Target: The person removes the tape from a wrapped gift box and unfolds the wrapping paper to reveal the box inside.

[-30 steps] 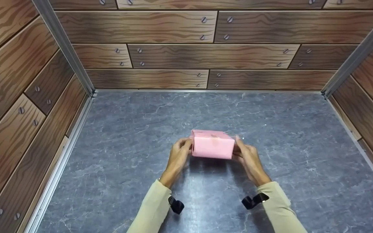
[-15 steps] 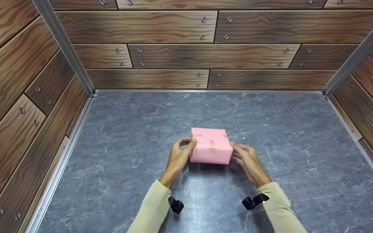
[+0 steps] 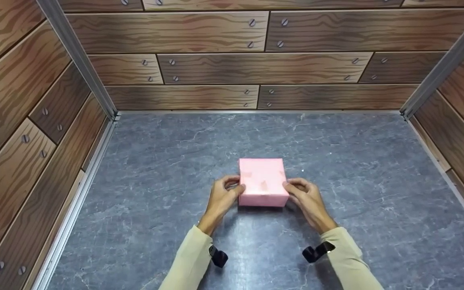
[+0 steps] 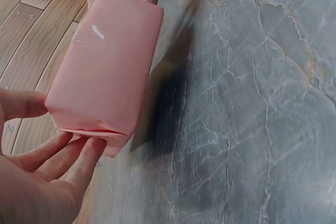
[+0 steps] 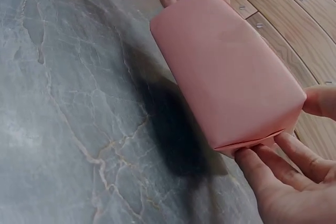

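Note:
A box wrapped in pink paper [image 3: 262, 175] is held between both hands in the head view, its taped broad face turned up. My left hand [image 3: 224, 197] grips its left end, thumb near the front corner and fingers against the folded end flap. At the opposite end my right hand [image 3: 309, 199] holds it the same way. In the left wrist view the pink box [image 4: 107, 59] shows a plain side with a small whitish torn mark. The right wrist view has the pink box [image 5: 226, 66] over the surface, with a dark shadow beside it.
Below lies a grey marbled tabletop [image 3: 167, 161]. Wood-patterned panels [image 3: 208, 34] wall it at the back and both sides, with metal posts in the corners. A small black camera [image 3: 218, 256] sits on each wrist by the cream sleeves.
The pink box has been tilted between the hands: its front side has turned downward and its taped broad face now points up. Both hands keep hold of the ends, fingers shifting slightly.

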`<state>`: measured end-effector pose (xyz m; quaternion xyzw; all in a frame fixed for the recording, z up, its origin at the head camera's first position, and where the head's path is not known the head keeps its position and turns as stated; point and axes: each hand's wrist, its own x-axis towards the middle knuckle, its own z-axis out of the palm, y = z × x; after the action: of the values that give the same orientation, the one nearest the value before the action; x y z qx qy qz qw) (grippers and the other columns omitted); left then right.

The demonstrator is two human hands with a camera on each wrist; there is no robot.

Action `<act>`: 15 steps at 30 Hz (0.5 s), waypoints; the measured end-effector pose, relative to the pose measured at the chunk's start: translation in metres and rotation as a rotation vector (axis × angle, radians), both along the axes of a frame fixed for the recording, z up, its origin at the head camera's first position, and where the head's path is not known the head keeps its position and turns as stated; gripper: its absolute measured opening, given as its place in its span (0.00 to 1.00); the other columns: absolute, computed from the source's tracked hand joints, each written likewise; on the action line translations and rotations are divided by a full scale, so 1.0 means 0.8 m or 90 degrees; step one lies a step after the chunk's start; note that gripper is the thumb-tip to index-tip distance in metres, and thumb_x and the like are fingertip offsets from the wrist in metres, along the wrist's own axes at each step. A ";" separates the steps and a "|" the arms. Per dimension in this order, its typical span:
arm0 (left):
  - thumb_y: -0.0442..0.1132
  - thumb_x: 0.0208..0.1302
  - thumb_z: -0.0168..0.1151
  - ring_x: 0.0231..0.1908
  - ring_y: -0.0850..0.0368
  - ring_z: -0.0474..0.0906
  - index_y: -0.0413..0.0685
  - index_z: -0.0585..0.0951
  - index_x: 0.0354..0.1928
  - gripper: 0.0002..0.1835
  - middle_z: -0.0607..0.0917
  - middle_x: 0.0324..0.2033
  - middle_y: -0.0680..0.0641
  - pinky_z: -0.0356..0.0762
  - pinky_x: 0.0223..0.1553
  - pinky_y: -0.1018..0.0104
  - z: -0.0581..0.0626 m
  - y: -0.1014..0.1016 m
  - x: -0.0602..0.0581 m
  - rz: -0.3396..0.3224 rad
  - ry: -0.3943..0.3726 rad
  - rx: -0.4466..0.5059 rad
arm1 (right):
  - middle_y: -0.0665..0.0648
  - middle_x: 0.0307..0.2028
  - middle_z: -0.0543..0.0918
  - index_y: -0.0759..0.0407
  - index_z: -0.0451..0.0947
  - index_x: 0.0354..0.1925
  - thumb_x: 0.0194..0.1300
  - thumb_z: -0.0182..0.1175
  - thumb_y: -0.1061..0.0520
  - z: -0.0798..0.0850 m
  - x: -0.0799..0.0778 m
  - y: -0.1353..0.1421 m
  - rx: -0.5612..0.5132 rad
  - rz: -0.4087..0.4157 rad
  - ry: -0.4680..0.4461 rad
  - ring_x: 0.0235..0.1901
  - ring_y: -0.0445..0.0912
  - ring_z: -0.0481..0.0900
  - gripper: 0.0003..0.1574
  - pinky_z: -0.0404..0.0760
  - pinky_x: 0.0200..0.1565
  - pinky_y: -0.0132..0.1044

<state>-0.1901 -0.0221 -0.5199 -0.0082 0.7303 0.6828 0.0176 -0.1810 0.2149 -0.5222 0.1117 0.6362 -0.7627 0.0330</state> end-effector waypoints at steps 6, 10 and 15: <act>0.31 0.57 0.65 0.53 0.43 0.83 0.31 0.82 0.52 0.20 0.86 0.49 0.36 0.82 0.55 0.57 -0.003 0.002 0.001 0.005 -0.011 -0.014 | 0.58 0.41 0.82 0.72 0.77 0.47 0.65 0.66 0.65 -0.006 0.002 0.000 0.002 0.000 0.012 0.40 0.44 0.83 0.14 0.85 0.45 0.32; 0.31 0.55 0.65 0.57 0.44 0.81 0.34 0.82 0.51 0.19 0.86 0.50 0.38 0.78 0.59 0.55 -0.005 0.004 0.002 0.009 -0.023 -0.031 | 0.58 0.40 0.82 0.72 0.78 0.45 0.65 0.66 0.67 -0.008 0.001 0.000 -0.002 0.002 0.011 0.39 0.44 0.82 0.12 0.85 0.43 0.31; 0.30 0.53 0.63 0.58 0.42 0.79 0.33 0.81 0.49 0.19 0.86 0.48 0.38 0.76 0.61 0.51 -0.011 0.004 0.002 0.008 -0.002 -0.051 | 0.58 0.39 0.83 0.72 0.79 0.45 0.63 0.67 0.67 -0.011 0.002 0.000 -0.001 0.005 0.000 0.39 0.44 0.83 0.13 0.85 0.44 0.32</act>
<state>-0.1882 -0.0187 -0.5287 -0.0146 0.7571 0.6529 0.0139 -0.1796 0.2150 -0.5309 0.1089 0.6358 -0.7633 0.0361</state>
